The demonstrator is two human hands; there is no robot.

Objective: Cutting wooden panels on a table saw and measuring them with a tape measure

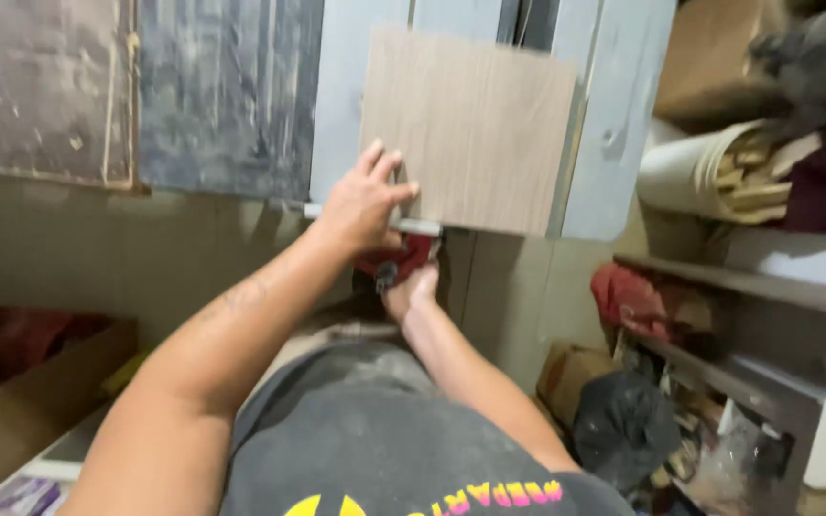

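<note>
Left hand (363,201) lies flat with its fingers spread, pressing on the lower left corner of a pale wood-grain panel (475,129). I note the panel rests on a grey-painted worktop (614,115) of boards, its near edge meeting a thin metal strip (418,226) that runs under the hand. My right hand (411,287) sits just below the left one, closed around a red tool (403,256); I see only part of the tool, so I cannot tell its kind. The tool touches the panel's near edge, between the two hands.

Surroundings: a dark, scuffed board (227,91) and a worn brown board (40,86) lie to the left of the panel. At right, shelves (767,287) carry a roll of pale material (700,172), a red cloth (633,296), a black bag (623,425) and mixed clutter. A cardboard box (21,411) stands at lower left. My grey shirt (384,440) fills the foreground.
</note>
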